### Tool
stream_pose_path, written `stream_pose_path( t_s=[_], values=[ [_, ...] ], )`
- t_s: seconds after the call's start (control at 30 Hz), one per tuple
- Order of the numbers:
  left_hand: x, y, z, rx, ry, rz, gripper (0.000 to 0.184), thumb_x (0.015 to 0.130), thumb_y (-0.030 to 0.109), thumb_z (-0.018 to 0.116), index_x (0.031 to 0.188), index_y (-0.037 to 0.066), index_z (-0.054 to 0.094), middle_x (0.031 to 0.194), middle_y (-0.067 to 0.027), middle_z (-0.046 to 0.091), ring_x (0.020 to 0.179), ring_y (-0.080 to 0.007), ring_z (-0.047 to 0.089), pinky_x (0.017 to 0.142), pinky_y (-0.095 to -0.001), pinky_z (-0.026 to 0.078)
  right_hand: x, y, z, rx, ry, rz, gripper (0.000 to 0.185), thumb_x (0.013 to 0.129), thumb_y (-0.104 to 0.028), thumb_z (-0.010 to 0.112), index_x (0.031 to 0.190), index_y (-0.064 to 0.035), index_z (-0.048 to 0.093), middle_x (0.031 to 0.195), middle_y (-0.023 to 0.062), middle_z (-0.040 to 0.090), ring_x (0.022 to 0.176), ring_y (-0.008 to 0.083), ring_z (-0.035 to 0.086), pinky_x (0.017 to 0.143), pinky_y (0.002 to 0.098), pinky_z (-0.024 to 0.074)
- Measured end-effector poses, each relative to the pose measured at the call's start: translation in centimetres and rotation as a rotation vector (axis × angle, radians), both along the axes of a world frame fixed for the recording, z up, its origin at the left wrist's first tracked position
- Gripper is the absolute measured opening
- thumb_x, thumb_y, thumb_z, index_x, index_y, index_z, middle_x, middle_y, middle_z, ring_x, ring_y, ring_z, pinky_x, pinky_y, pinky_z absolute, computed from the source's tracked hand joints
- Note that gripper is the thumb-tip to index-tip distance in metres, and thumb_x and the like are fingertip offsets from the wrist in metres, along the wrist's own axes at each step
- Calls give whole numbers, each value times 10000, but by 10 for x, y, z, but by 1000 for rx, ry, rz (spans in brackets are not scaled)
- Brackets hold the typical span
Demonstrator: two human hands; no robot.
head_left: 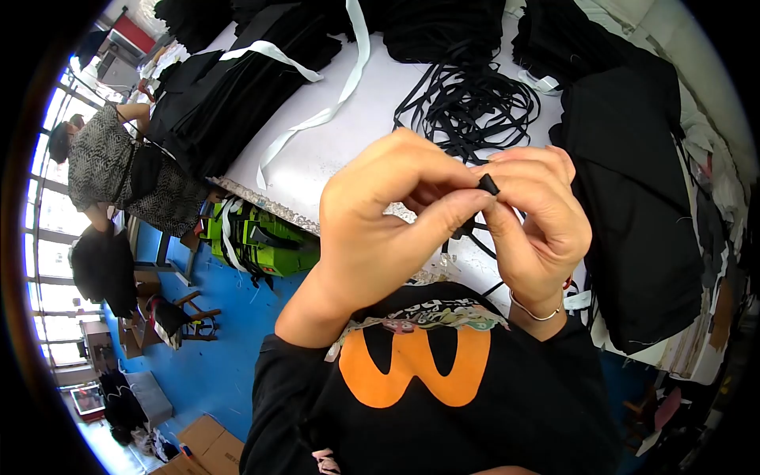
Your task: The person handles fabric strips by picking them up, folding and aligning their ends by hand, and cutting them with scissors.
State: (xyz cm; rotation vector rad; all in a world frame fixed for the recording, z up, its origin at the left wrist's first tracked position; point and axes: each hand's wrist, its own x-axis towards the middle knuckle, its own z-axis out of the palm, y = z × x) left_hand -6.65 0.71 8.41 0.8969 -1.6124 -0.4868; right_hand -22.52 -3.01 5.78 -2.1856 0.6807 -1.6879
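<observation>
The bare left hand (376, 210) and bare right hand (542, 214) are each pinching the same narrow, black, fabric-looking strip (489, 184), thumb against finger, up above the white worktop (372, 95) toward its near edge. Thing's probably super light, soft and floppy, so fingertips right by the short end poking out seem the best hold. Tangled thin black cords (483, 111) lie farther in.
</observation>
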Motion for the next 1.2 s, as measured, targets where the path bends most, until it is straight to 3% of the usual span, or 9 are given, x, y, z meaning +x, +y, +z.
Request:
stream_pose_path(
  t_s=[0.1,0.57,0.73,1.0,1.13,1.2],
  values=[
    [3,-3,-5,184,266,-146,154,723,-79,728,863,-49,671,892,-103,603,701,-102,575,577,-183,452,0,-3,-3,-21,5,18,185,656,1,730,821,-75,690,829,11,672,849,199,596,817,324,347],
    [8,-4,-13,142,246,-179,162,704,-103,726,839,-33,671,862,-91,588,709,-120,568,601,-209,468,2,2,-3,-33,-13,-50,205,622,-46,766,816,-91,715,743,-10,594,784,183,539,732,305,357],
    [14,-6,-10,168,202,-199,147,706,-108,709,822,-30,668,851,-74,586,721,-121,553,598,-204,434,6,7,3,32,-26,27,165,632,-23,702,791,-46,665,759,44,583,789,229,538,752,330,374],
    [28,-5,-5,415,306,-378,117,709,-8,766,798,0,690,832,-28,581,701,-63,505,582,-192,372,6,10,8,141,30,180,175,659,-145,740,719,-25,628,655,35,516,718,211,479,707,319,346],
    [32,-11,-15,523,370,-542,117,726,-15,754,818,-5,682,881,-42,592,766,-100,556,623,-199,418,2,5,11,200,27,330,131,621,-1,698,725,-21,621,657,38,527,695,206,477,682,326,361],
    [28,-16,-23,490,381,-560,247,781,91,738,979,-22,643,945,-64,598,855,-142,590,731,-236,465,3,2,5,214,-94,315,140,632,34,706,724,-5,608,675,57,532,707,203,486,673,321,380]
  ],
)
